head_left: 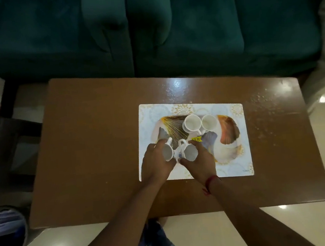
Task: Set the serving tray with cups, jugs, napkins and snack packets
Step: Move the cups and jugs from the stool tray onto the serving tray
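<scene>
The serving tray [229, 134], oval and printed with leaves, lies on a pale placemat [176, 107] on the right half of the brown tabletop [92, 149]; its long axis runs left to right, in line with the tabletop's long edge. At the tray's near-left corner the left hand [155, 159] has its grip wrapped round a white cup [167, 152], fingers curled about the body; just to the right, the right hand [198, 157] has its grip closed round a second white cup [190, 152]. Both held cups have their mouths upward and their handles turned toward the tray's far side, the two handles close together between the hands; whether their bases touch the tray I cannot tell. On the tray's far middle two more white cups [192, 122] [209, 122] stand upright side by side, touching or nearly so; the left one's handle points toward the tray's near edge. A yellow price sticker [196, 139] shows on the tray just beyond the right hand's fingers; beyond the tray, past the tabletop, stands a green sofa [148, 25].
</scene>
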